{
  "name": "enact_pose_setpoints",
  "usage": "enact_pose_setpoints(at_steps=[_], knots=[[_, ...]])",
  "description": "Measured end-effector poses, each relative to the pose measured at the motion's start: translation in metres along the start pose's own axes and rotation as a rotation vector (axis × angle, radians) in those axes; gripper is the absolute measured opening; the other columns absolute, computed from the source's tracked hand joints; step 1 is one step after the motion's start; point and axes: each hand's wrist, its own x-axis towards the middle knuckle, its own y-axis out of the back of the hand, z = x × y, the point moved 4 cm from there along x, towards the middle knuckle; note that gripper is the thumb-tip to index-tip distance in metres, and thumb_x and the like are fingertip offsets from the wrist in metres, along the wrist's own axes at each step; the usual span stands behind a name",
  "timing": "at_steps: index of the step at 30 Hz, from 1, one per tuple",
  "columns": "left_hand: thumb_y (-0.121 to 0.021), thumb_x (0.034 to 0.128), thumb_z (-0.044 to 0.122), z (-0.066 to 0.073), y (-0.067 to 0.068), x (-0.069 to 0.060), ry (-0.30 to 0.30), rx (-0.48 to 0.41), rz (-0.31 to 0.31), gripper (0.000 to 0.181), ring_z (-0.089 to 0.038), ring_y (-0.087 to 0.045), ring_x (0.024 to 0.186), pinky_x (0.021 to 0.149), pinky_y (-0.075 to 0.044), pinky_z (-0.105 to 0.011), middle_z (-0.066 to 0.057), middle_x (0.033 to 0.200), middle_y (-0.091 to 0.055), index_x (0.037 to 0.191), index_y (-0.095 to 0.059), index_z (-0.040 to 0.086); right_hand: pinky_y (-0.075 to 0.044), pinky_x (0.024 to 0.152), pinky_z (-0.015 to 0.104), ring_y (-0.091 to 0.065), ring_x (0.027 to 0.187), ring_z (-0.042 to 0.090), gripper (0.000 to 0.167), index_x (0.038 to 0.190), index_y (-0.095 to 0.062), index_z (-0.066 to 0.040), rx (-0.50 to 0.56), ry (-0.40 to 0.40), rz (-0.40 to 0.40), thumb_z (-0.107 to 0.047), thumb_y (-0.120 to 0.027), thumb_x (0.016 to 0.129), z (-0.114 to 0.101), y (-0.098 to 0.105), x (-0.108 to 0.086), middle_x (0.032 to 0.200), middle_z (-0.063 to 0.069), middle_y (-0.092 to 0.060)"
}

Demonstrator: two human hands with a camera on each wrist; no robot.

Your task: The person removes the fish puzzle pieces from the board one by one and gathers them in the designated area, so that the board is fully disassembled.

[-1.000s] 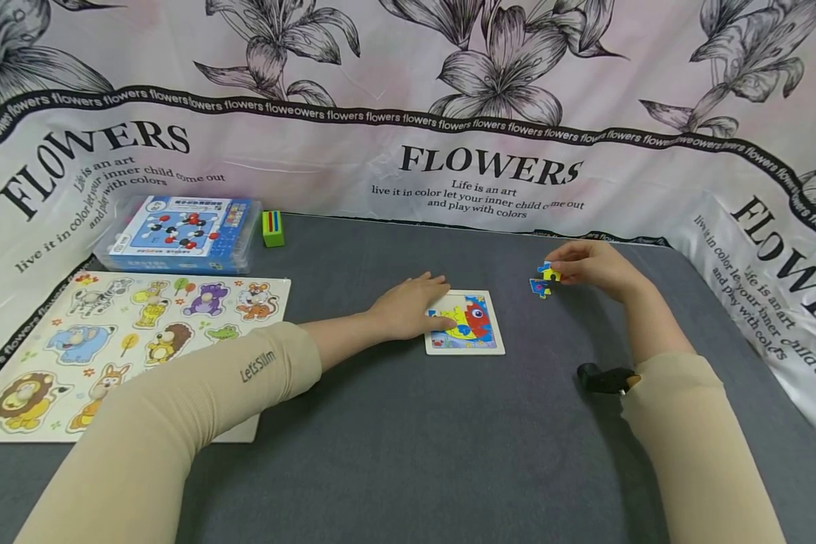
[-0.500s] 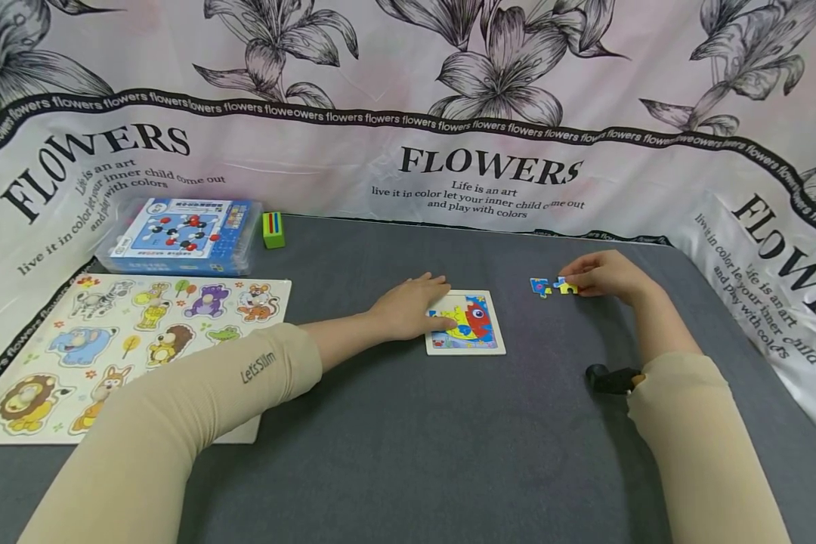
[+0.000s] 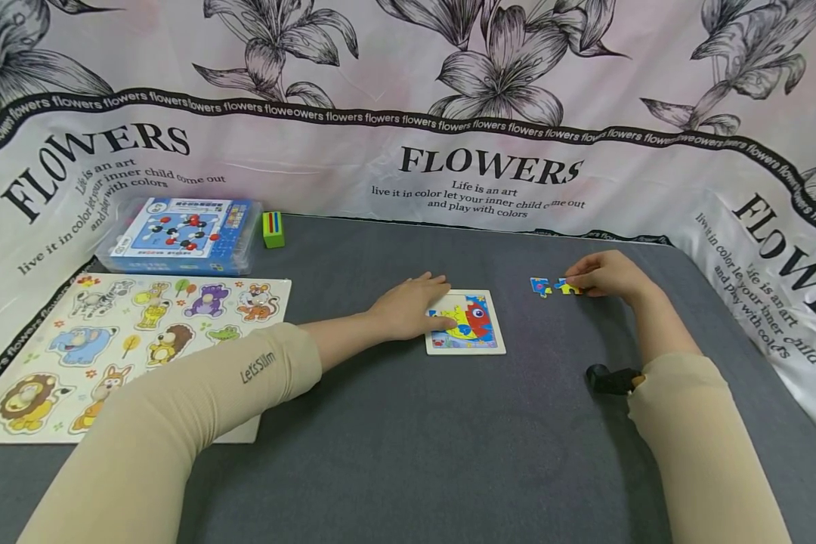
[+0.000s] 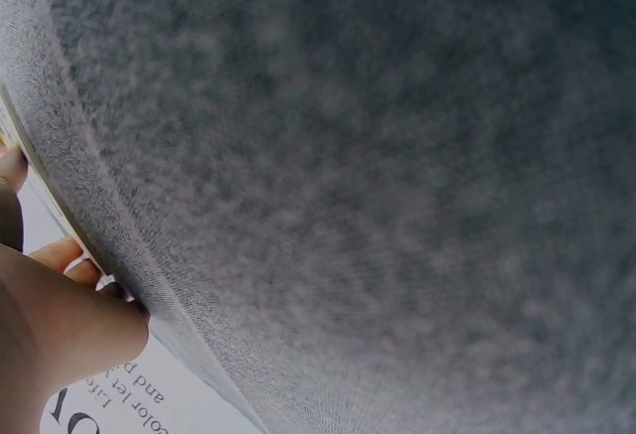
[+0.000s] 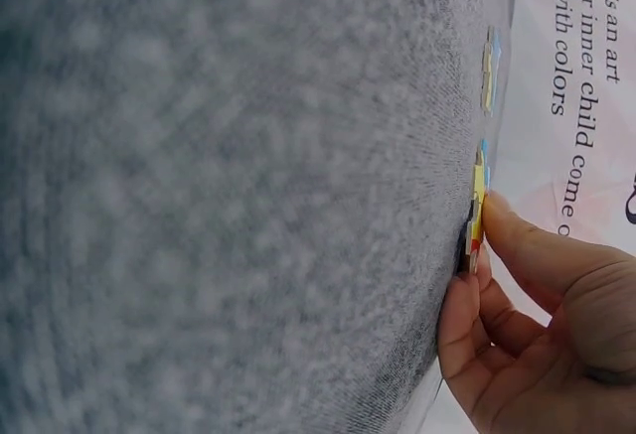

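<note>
A small fish puzzle in a white frame (image 3: pixel 465 351) lies on the grey cloth. My left hand (image 3: pixel 404 308) rests over its left edge with fingers extended. To the right, my right hand (image 3: pixel 608 275) pinches a yellow and blue puzzle piece (image 3: pixel 567 287) between thumb and fingers, close to the cloth; the right wrist view shows this piece (image 5: pixel 478 196) tilted at the fingertips (image 5: pixel 489 206). Just left of it lies a blue puzzle piece (image 3: pixel 540 286). Part of the puzzle is hidden under my left hand.
An animal board (image 3: pixel 136 302) lies at the left, partly under my left sleeve. Behind it stand a clear box with a blue label (image 3: pixel 177 234) and a green block (image 3: pixel 273 230). A flowered cloth (image 3: pixel 313 166) hangs along the back.
My right hand has moved slightly right and down with the yellow and blue piece, away from the blue piece. My left hand has stayed on the puzzle.
</note>
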Motion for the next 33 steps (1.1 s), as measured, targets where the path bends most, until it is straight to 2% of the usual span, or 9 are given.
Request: enact_pose_setpoints(at_steps=[3,4,7,10,12,15,21,27,33], knots=[[-0.059,0.0939,0.051,0.000,0.000,0.000,-0.001,0.001,0.000,0.074,-0.026,-0.021,0.155,0.128,-0.020,-0.045,-0.005,0.164,-0.030,0.153,-0.038,0.013,-0.054,0.072,0.022,-0.058,0.084,0.004,0.046,0.125,-0.060,0.004,-0.014,0.003,0.015,-0.032,-0.064,0.096,-0.001,0.000,-0.001,0.093,-0.006,-0.068],[-0.059,0.0939,0.051,0.000,0.000,0.000,-0.002,0.002,0.001,0.074,-0.026,-0.021,0.155,0.127,-0.020,-0.045,-0.005,0.164,-0.030,0.153,-0.038,0.013,-0.053,0.072,0.023,-0.058,0.085,0.005,0.046,0.124,-0.060,0.003,-0.021,0.005,0.028,-0.032,-0.064,0.096,-0.001,0.001,-0.001,0.096,0.001,-0.069],[-0.059,0.0939,0.051,0.000,0.000,0.000,-0.002,0.002,0.001,0.074,-0.026,-0.021,0.156,0.128,-0.019,-0.045,-0.004,0.164,-0.030,0.153,-0.037,0.013,-0.051,0.072,0.023,-0.058,0.090,0.010,0.046,0.124,-0.060,0.001,-0.034,0.005,0.091,-0.034,-0.063,0.096,-0.004,0.004,-0.002,0.115,0.019,-0.067],[-0.059,0.0941,0.051,0.001,0.000,0.000,-0.003,0.001,0.002,0.074,-0.026,-0.021,0.156,0.128,-0.019,-0.044,-0.005,0.164,-0.030,0.153,-0.037,0.012,-0.047,0.072,0.024,-0.057,0.096,0.017,0.044,0.124,-0.061,-0.002,-0.041,0.018,0.173,-0.036,-0.062,0.096,-0.011,0.006,-0.003,0.130,0.025,-0.061],[-0.059,0.0942,0.051,0.000,0.000,0.000,-0.004,0.003,0.004,0.074,-0.026,-0.021,0.155,0.128,-0.019,-0.044,-0.005,0.164,-0.030,0.153,-0.037,0.012,-0.047,0.073,0.026,-0.057,0.097,0.020,0.041,0.124,-0.062,-0.004,-0.034,0.043,0.210,-0.035,-0.062,0.097,-0.019,0.006,-0.003,0.126,0.024,-0.061],[-0.059,0.0944,0.051,0.000,0.000,0.000,-0.003,0.009,0.006,0.074,-0.026,-0.021,0.155,0.128,-0.019,-0.044,-0.005,0.164,-0.030,0.153,-0.037,0.012,-0.050,0.072,0.027,-0.058,0.090,0.019,0.038,0.121,-0.064,-0.005,-0.022,0.091,0.229,-0.034,-0.063,0.096,-0.034,0.003,-0.003,0.110,0.015,-0.063],[-0.059,0.0944,0.051,0.001,0.000,-0.002,0.001,0.009,0.002,0.074,-0.026,-0.020,0.156,0.128,-0.019,-0.045,-0.005,0.164,-0.029,0.153,-0.037,0.012,-0.058,0.078,0.031,-0.063,0.084,0.017,0.035,0.120,-0.065,-0.004,0.045,0.181,0.143,-0.029,-0.065,0.095,-0.063,-0.015,-0.002,0.092,0.006,-0.063],[-0.059,0.0942,0.051,0.001,0.000,-0.001,0.006,0.010,-0.005,0.074,-0.025,-0.020,0.156,0.128,-0.019,-0.045,-0.005,0.164,-0.030,0.153,-0.038,0.011,-0.058,0.080,0.034,-0.063,0.084,0.019,0.031,0.118,-0.066,-0.005,0.059,0.254,0.010,-0.024,-0.068,0.093,-0.092,-0.038,-0.002,0.097,0.007,-0.065],[-0.059,0.0936,0.053,0.002,0.001,0.000,0.017,0.009,-0.004,0.074,-0.025,-0.022,0.155,0.128,-0.020,-0.044,-0.005,0.163,-0.031,0.152,-0.039,0.012,-0.051,0.072,0.031,-0.056,0.079,0.014,0.022,0.111,-0.069,-0.007,0.042,0.333,-0.125,-0.016,-0.069,0.092,-0.113,-0.056,0.000,0.089,0.007,-0.062]])
